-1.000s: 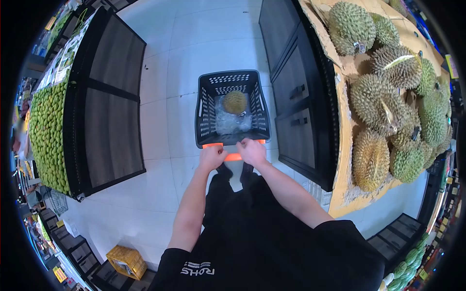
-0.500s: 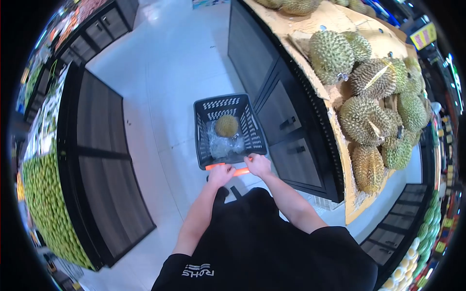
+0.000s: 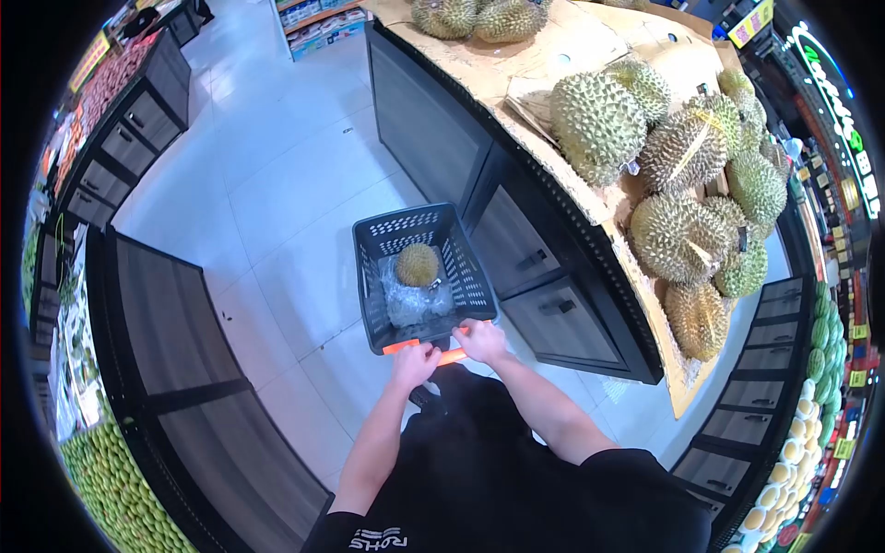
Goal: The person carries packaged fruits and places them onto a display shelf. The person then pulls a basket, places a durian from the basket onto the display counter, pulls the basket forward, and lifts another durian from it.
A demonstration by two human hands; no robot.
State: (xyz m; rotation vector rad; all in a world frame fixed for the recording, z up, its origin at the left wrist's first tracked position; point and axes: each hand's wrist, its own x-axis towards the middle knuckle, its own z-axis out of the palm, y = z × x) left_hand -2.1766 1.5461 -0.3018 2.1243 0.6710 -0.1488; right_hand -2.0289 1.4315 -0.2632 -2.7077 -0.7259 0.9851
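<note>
A dark grey shopping basket (image 3: 466, 281) with slotted walls stands low in front of my body, near the floor. Its orange handle (image 3: 453, 357) runs across the near side. My left hand (image 3: 415, 366) is wrapped round the handle towards its left end, and my right hand (image 3: 481, 342) grips it further right. Inside the basket, one spiky brownish-green durian (image 3: 418, 265) lies on crumpled clear plastic (image 3: 412, 304). Both palms and the handle parts beneath my fingers are hidden.
On my right, a dark cabinet (image 3: 525, 249) carries a cardboard-covered top with several durians (image 3: 599, 124). Another dark cabinet (image 3: 175, 313) stands on my left, with small green fruit (image 3: 120, 488) heaped on it. Pale tiled floor (image 3: 267, 194) runs ahead between them.
The view has turned towards the right, and the shelf at the far end shows more fully. Both hands keep hold of the handle, and the durian stays in the basket.
</note>
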